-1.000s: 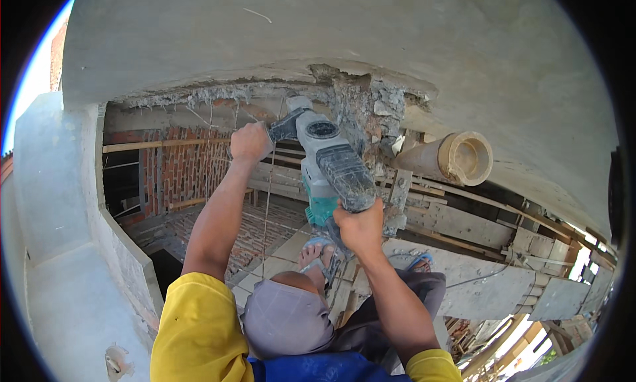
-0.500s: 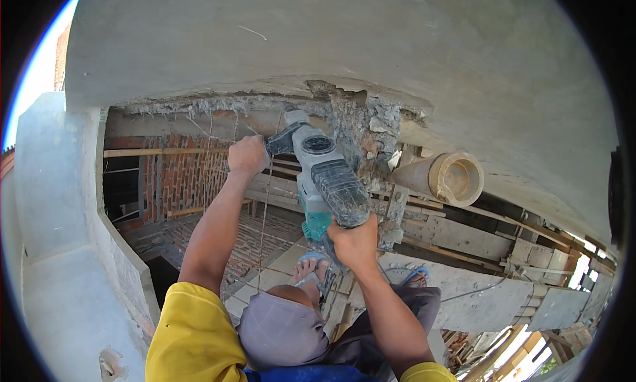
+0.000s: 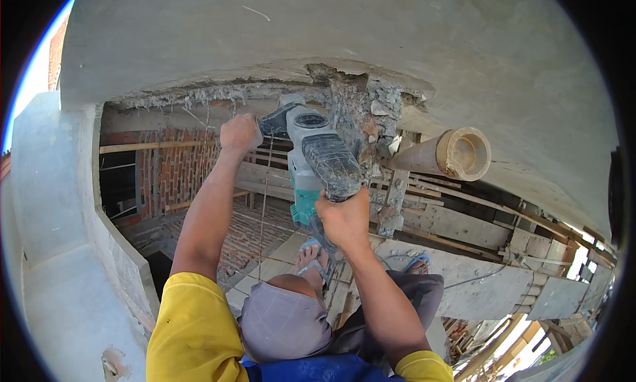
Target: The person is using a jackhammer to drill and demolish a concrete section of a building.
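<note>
A dusty grey and teal demolition hammer (image 3: pixel 306 163) slants across the middle of the view, its front end up against the broken edge of the concrete (image 3: pixel 361 110). My left hand (image 3: pixel 240 133) is closed round the black side handle at the tool's front. Around the rear handle wraps my right hand (image 3: pixel 345 216), nearer to me. The tip of the tool is hidden behind its front housing. Rough, crumbling masonry hangs just right of the hammer. Thin wires (image 3: pixel 266 196) run down beside the tool.
A round pipe end (image 3: pixel 464 154) sticks out at the right. Smooth grey plaster (image 3: pixel 331 24) spans the top, and a pale wall (image 3: pixel 53 183) stands at the left. My sandalled feet (image 3: pixel 311 259) rest on planks above a drop; bricks and timber show below.
The hammer and both hands have moved slightly up and to the left in the view. Both grips stay the same.
</note>
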### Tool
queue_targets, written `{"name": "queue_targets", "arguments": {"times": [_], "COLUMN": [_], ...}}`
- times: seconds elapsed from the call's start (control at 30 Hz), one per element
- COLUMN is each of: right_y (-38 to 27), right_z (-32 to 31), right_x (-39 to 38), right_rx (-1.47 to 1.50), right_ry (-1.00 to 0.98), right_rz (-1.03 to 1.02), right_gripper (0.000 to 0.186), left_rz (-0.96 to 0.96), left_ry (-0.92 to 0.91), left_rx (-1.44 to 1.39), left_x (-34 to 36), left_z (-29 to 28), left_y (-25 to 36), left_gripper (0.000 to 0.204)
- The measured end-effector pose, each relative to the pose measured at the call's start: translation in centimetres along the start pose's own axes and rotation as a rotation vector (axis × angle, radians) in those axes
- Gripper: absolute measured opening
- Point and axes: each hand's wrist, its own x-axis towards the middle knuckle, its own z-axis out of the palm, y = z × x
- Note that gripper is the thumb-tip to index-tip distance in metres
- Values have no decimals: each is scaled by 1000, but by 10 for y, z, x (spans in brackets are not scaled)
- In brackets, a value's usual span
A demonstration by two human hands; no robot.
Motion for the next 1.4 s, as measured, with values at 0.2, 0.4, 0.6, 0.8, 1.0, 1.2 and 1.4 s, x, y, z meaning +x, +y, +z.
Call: {"name": "queue_targets", "arguments": {"times": [0.2,0.4,0.6,0.8,1.0,1.2,1.4], "right_y": [2,1,4,34,42,67,60], "right_z": [14,17,21,9,13,30,25], "right_x": [-11,-1,-14,-14,-35,-70,-52], "right_rx": [93,97,256,45,24,11,80], "right_ry": [29,-57,-31,-24,70,120,73], "right_rz": [55,55,87,-42,-43,-23,-17], "right_gripper": [5,8,8,10,8,16,14], "left_rz": [34,42,79,0,36,54,69], "left_ry": [15,13,-76,-27,25,80,-67], "left_rx": [4,13,113,5,22,20,30], "left_x": [6,19,13,-4,-16,-28,-12], "left_z": [-6,-11,-20,8,14,35,20], "left_y": [-11,-14,-17,-5,-10,-19,-14], "left_gripper": [23,23,22,24,22,16,21]}}
